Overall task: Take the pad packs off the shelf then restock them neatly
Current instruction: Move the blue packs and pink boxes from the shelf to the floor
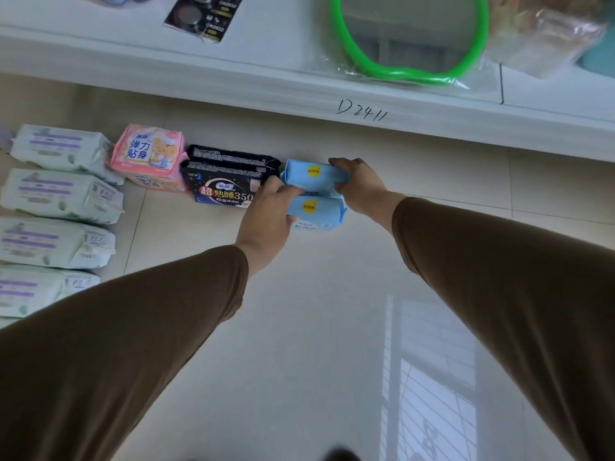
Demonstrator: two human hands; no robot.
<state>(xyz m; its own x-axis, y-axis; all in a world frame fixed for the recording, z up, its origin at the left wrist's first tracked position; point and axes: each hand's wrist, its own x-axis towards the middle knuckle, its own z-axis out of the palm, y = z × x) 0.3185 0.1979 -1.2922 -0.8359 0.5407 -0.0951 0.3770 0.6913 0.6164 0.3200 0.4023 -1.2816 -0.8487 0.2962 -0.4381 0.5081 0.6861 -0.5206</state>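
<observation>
Two light-blue pad packs on floor, held from both sides.
Blue packs (312, 194), each with a yellow round sticker, stacked at 12 o'clock of centre, just beside black packs (226, 181) at their 9 o'clock. Left hand (266, 214) fingers curl round the near pack; right hand (361, 186) fingers curl round the far pack.

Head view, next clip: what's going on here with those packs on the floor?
A person in brown sleeves is handling two light blue pad packs on the tiled floor below a white shelf. The left hand holds the nearer blue pack; the right hand grips the farther blue pack. Beside them lie two black packs, a pink pack and a column of pale green packs.
</observation>
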